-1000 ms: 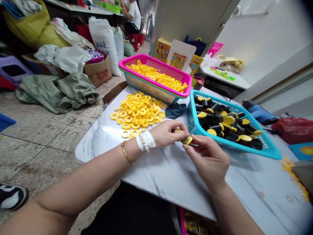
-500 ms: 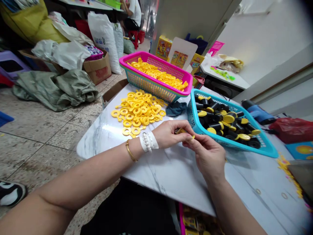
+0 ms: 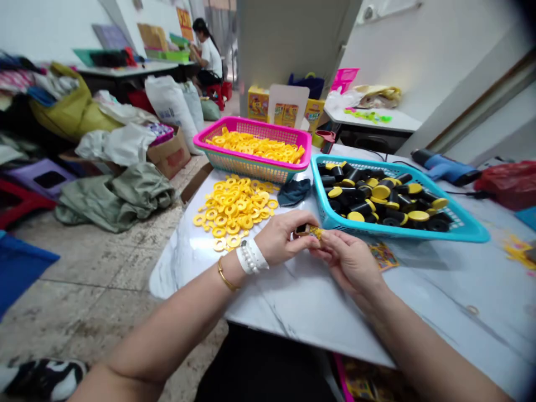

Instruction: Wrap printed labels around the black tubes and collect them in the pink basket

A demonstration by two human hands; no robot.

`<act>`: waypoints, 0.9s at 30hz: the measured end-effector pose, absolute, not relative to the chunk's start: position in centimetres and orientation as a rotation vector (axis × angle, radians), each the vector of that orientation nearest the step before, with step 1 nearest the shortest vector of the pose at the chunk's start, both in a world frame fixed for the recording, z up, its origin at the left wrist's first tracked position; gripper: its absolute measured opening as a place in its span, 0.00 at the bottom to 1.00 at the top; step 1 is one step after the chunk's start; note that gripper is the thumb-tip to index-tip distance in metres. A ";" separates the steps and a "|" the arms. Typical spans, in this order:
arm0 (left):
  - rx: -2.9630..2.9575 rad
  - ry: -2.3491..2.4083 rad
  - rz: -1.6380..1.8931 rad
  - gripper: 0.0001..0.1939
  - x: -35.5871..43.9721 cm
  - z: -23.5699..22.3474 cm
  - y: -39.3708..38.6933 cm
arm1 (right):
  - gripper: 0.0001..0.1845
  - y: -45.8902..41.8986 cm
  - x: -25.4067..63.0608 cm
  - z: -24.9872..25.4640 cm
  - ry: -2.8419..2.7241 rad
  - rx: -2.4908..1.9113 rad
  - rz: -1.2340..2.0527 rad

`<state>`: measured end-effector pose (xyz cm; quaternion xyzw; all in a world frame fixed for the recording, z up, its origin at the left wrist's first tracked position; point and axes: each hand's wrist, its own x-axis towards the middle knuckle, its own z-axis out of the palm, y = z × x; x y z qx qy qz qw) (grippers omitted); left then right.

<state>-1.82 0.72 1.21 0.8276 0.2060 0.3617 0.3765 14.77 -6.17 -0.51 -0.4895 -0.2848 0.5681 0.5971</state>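
A small yellow printed cardboard box [image 3: 315, 231] is held between my two hands over the table, its dark end facing left. My left hand [image 3: 281, 237] has thumb and fingers closed around that end. At the other end, the fingers of my right hand [image 3: 352, 258] pinch the box. Part of it is hidden by the fingers. A colourful printed flat piece [image 3: 384, 255] lies on the table just beyond my right hand. Left of the hands is a pile of yellow ring-shaped pieces [image 3: 234, 206]. A blue basket [image 3: 397, 231] with black-and-yellow cylinders stands just behind the hands.
A pink basket [image 3: 251, 124] of yellow pieces stands at the table's back, near a dark cloth [image 3: 293, 192] and printed yellow boxes [image 3: 258, 103]. A blue heat-gun-like tool [image 3: 448, 167] lies right. Sacks [image 3: 170, 103] crowd the floor; a person [image 3: 208, 56] sits far back.
The camera view has tilted up and shifted. More of the small box now shows between my fingers, including its dark end, and the printed flat piece by my right hand has come into sight.
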 end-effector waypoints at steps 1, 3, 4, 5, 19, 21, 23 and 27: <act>2.139 0.514 0.922 0.09 -1.8 1.3 0.6 | 0.18 -6.1 14.7 -0.4 -0.638 -1.125 1.370; 2.116 0.538 0.901 0.12 -1.7 1.3 0.6 | 0.19 -5.9 14.7 -0.1 -0.632 -1.099 1.443; 2.056 0.581 0.884 0.15 -1.7 1.2 0.6 | 0.20 -5.9 14.7 0.0 -0.653 -1.088 1.456; 1.963 0.639 0.845 0.18 -1.7 1.1 0.6 | 0.21 -5.8 14.8 0.2 -0.688 -1.082 1.453; 1.069 0.406 0.517 0.29 -1.7 0.7 1.0 | 0.15 -6.4 15.0 -0.3 -1.099 -0.959 1.053; 1.078 0.369 0.488 0.25 -1.9 0.6 1.2 | 0.14 -6.6 15.0 -0.3 -1.144 -0.925 1.032; 1.097 0.357 0.461 0.25 -2.0 0.4 1.4 | 0.08 -6.8 15.0 -0.3 -1.167 -0.878 0.970; 1.132 0.409 0.424 0.27 -1.9 0.3 1.4 | 0.03 -7.0 15.3 -0.5 -1.245 -0.899 0.803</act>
